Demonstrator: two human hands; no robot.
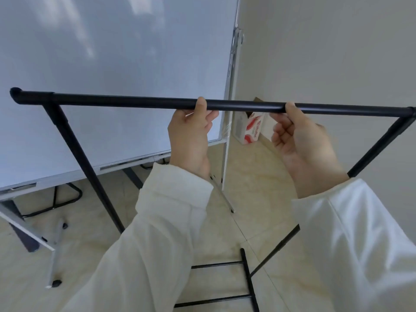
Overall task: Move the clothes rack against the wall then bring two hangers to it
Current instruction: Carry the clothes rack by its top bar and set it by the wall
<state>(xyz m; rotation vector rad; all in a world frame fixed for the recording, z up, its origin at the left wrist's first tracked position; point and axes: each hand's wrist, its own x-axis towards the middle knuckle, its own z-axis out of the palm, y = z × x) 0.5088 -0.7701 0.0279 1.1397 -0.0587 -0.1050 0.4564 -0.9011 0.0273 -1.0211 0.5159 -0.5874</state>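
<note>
While gripped — clothes rack (135, 102) bar under left hand (189, 136), right hand (301, 140).

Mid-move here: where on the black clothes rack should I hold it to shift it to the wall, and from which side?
Hold the clothes rack's top bar, near its middle, coming from below on the near side as both hands do now: left hand, right hand, thumbs hooked over it. The bar is round, thin and level, so fingers likely wrap it easily, and two spread hands should keep the frame from swinging.
</note>
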